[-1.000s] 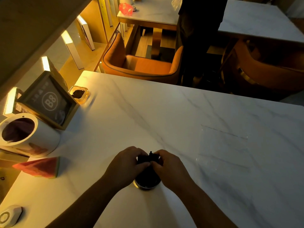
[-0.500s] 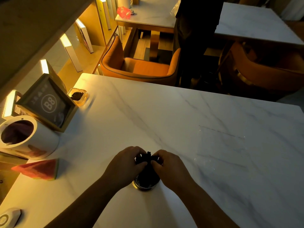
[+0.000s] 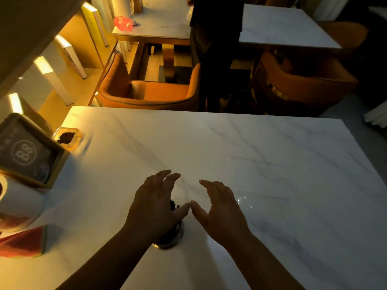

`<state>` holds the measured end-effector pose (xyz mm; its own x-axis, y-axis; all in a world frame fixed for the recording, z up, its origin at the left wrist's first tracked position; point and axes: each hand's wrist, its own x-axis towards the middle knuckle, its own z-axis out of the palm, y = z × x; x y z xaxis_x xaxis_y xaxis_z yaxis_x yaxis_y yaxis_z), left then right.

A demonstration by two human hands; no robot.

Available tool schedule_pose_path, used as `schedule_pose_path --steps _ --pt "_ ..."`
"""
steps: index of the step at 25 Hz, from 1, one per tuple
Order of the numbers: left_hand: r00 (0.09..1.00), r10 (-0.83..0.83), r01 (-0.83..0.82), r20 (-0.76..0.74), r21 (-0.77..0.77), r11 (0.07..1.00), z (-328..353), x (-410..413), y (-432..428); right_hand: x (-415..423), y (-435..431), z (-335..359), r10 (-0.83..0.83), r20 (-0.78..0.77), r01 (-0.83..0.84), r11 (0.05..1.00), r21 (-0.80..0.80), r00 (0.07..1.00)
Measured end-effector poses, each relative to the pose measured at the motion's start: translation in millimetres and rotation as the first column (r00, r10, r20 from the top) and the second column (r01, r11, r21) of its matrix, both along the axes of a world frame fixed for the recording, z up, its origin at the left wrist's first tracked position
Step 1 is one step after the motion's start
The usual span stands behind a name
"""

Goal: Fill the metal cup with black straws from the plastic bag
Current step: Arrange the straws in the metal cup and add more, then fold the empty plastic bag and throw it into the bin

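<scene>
The metal cup (image 3: 171, 240) stands near the front of the white marble table (image 3: 209, 143), packed with black straws (image 3: 173, 205) whose tips show between my thumbs. My left hand (image 3: 155, 206) hovers over the cup with its fingers spread and holds nothing; it hides most of the cup. My right hand (image 3: 219, 210) is open just right of the cup, its thumb close to my left thumb. A clear plastic bag (image 3: 261, 185) lies flat on the table to the right and looks empty.
At the left edge stand a framed "B8" sign (image 3: 27, 151), a white cylinder container (image 3: 18, 204), a small dish with dark contents (image 3: 68, 138) and a watermelon-slice object (image 3: 23, 241). Orange chairs (image 3: 150, 88) and a standing person (image 3: 213, 49) are beyond the table.
Both hands have let go of the straws, opened and lifted apart from the cup top. The camera has tilted, shifting the scene.
</scene>
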<state>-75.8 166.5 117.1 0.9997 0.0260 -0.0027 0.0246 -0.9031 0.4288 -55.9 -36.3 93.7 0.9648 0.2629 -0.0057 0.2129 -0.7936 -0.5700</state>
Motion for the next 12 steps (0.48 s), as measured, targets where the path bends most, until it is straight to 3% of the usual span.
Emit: schedule_pose_path --steps 6,12 --pt "0.99 -0.144 0.144 0.002 0.037 0.989 -3.2 22.9 -70.3 2.8 -73.3 3.8 -0.126 -0.025 0.122 0.985 -0.125 0.992" --pt "0.98 -0.187 0.189 -0.062 0.033 0.981 -23.5 38.4 -139.3 1.3 -149.4 -7.6 -0.219 -0.054 0.202 0.954 -0.223 0.974"
